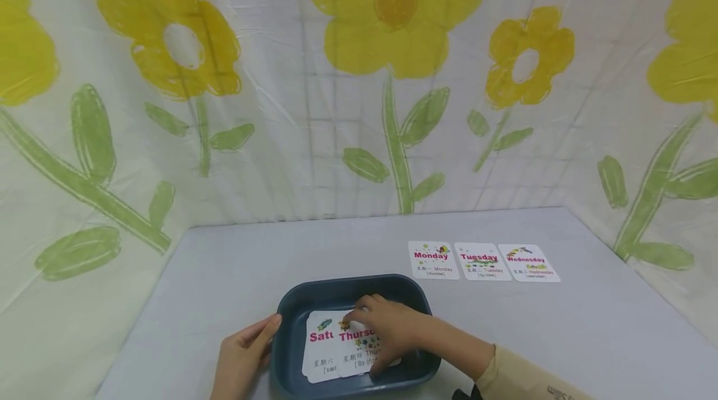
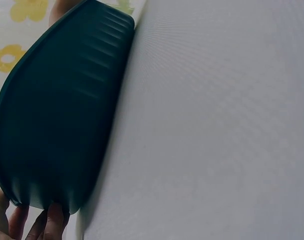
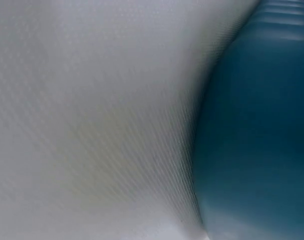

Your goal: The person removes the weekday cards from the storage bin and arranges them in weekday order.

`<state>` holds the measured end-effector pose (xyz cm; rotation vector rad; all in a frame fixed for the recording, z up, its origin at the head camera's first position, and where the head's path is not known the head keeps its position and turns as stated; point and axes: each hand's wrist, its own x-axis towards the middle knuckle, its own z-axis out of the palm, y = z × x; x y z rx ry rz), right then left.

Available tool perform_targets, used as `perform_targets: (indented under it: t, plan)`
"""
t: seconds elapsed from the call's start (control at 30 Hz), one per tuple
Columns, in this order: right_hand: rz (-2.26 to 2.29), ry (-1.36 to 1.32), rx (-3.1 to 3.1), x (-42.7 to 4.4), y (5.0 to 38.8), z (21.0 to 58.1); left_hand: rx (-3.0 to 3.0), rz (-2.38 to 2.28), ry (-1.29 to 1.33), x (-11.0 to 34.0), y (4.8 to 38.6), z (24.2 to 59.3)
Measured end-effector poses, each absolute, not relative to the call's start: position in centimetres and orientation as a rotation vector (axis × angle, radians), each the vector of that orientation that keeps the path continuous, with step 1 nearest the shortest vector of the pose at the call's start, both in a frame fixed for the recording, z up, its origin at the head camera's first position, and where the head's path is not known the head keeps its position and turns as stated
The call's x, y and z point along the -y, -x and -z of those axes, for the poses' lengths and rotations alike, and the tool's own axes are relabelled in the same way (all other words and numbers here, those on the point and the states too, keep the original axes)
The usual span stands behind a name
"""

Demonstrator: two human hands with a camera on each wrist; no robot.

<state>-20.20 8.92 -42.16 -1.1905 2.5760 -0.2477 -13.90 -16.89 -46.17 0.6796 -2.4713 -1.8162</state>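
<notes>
A dark blue-green plastic tray [image 1: 336,293] stands at the table's front with several cards in it. My left hand [image 1: 242,353] grips its left end, thumb on the rim; in the left wrist view the fingers [image 2: 54,220] lie against the tray's outside [image 2: 52,115]. Inside the tray, my right hand [image 1: 397,328] spans the Thursday card [image 1: 350,347], thumb at the lower edge and fingertips near the upper one. That card overlaps a Saturday card [image 1: 316,341]. Only the tray's outer wall [image 3: 256,140] and tabletop show in the right wrist view, so the right fingers are hidden there.
Beyond the tray, to the right, the Monday card [image 1: 434,261], Tuesday card [image 1: 482,261] and Wednesday card [image 1: 529,263] lie face up in a row. A flower-printed curtain [image 1: 275,138] stands along the back and sides of the white table [image 1: 224,275].
</notes>
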Motion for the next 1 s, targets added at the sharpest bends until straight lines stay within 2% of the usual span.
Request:
perform_targets:
  t: [1.0]
  plan:
    - [0.358, 1.321, -2.566, -9.9, 19.9, 39.2, 2.473, 1.803, -0.7, 16.7, 13.9, 46.3]
